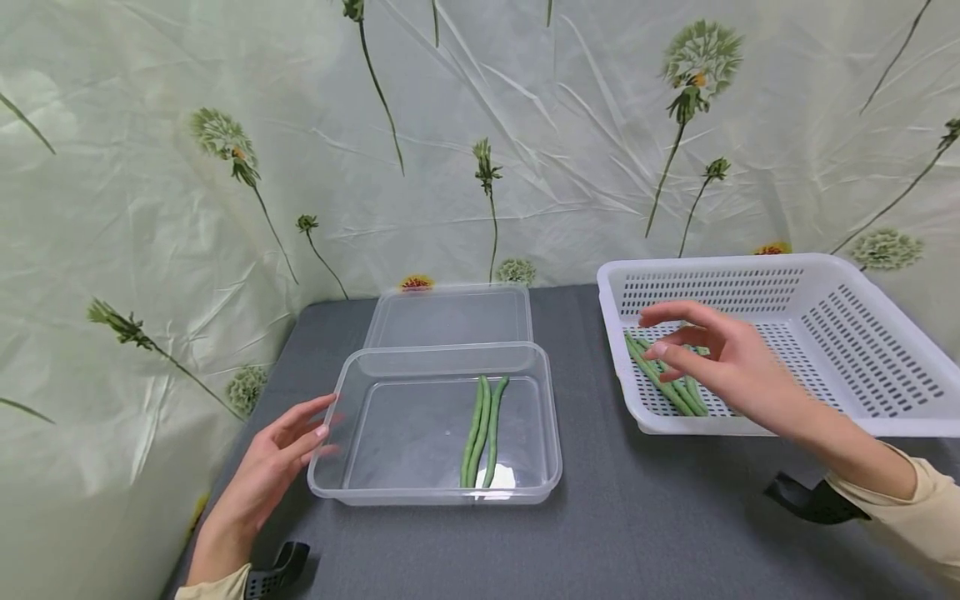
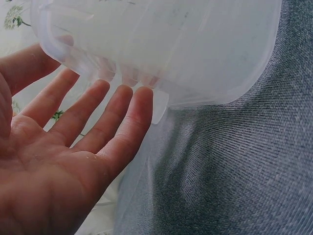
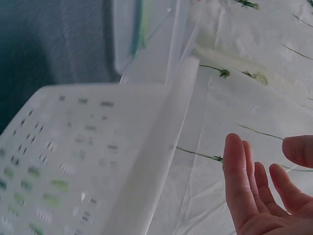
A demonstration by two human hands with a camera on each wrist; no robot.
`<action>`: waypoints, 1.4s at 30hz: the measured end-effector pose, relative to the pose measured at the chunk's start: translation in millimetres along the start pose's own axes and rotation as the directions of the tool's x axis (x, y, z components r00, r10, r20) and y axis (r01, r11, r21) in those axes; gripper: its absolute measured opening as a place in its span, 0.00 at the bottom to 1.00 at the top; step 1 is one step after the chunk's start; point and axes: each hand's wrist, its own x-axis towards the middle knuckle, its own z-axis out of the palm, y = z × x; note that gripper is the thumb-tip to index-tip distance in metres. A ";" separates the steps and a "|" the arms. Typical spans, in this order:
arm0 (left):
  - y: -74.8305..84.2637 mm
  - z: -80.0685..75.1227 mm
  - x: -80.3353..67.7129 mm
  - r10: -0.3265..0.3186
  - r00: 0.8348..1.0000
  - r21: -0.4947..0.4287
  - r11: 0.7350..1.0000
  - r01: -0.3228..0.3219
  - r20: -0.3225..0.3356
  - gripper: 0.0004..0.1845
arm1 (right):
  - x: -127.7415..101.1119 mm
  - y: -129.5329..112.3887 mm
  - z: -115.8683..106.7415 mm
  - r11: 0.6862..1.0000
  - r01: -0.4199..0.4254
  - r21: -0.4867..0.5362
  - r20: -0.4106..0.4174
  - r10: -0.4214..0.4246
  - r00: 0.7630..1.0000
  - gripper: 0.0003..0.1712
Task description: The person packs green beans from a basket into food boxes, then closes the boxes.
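Observation:
A clear plastic container [image 1: 390,497] stands on the grey cloth, with three green beans [image 1: 480,429] lying lengthwise in its right half. My left hand [image 1: 262,467] rests its extended fingertips on the container's left side; in the left wrist view the fingers [image 2: 100,100] touch the translucent wall from outside. Above the left part of a white perforated basket [image 1: 697,265] hovers my right hand [image 1: 727,358], fingers loosely bent and thumb apart, holding nothing. Several green beans [image 1: 658,375] lie in the basket beneath it, partly hidden by the hand.
Behind the container lies a flat translucent lid [image 1: 453,317]. A pale plastic sheet printed with dandelions [image 1: 702,58] hangs behind and to the left of the grey table [image 1: 577,517]. Black bands [image 1: 813,502] circle both wrists.

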 end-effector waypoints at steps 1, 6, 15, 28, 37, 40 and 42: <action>0.1 0.0 -0.1 -0.005 1.000 0.002 1.000 0.005 -0.005 0.25 | 0.1 0.2 -2.8 1.000 -0.004 -0.019 0.007 0.004 1.000 0.23; -1.3 0.2 0.1 -0.032 0.999 0.010 0.999 0.032 -0.026 0.25 | 4.0 0.2 -16.9 0.989 -0.005 -0.151 0.054 0.013 0.998 0.25; 0.8 0.4 -0.1 0.002 1.000 -0.006 1.000 -0.002 -0.006 0.24 | 22.0 8.3 -45.5 0.966 0.000 -0.258 0.130 0.035 0.991 0.24; 0.3 0.6 0.1 -0.002 1.000 -0.001 1.000 0.002 -0.006 0.25 | 43.7 42.5 -80.2 0.938 -0.034 -0.344 0.228 0.119 0.966 0.23; -0.3 0.5 -0.2 -0.018 1.000 0.012 1.000 0.018 -0.018 0.25 | 48.3 80.1 -100.7 0.945 -0.090 -0.315 0.311 0.192 0.931 0.24; -0.3 0.1 0.0 -0.007 1.000 0.008 1.000 0.008 -0.008 0.25 | 48.5 93.1 -105.0 0.945 -0.125 -0.304 0.307 0.221 0.926 0.24; -0.5 0.1 0.0 -0.002 1.000 0.004 1.000 0.002 -0.005 0.25 | 48.7 100.9 -107.7 0.941 -0.166 -0.295 0.310 0.259 0.915 0.25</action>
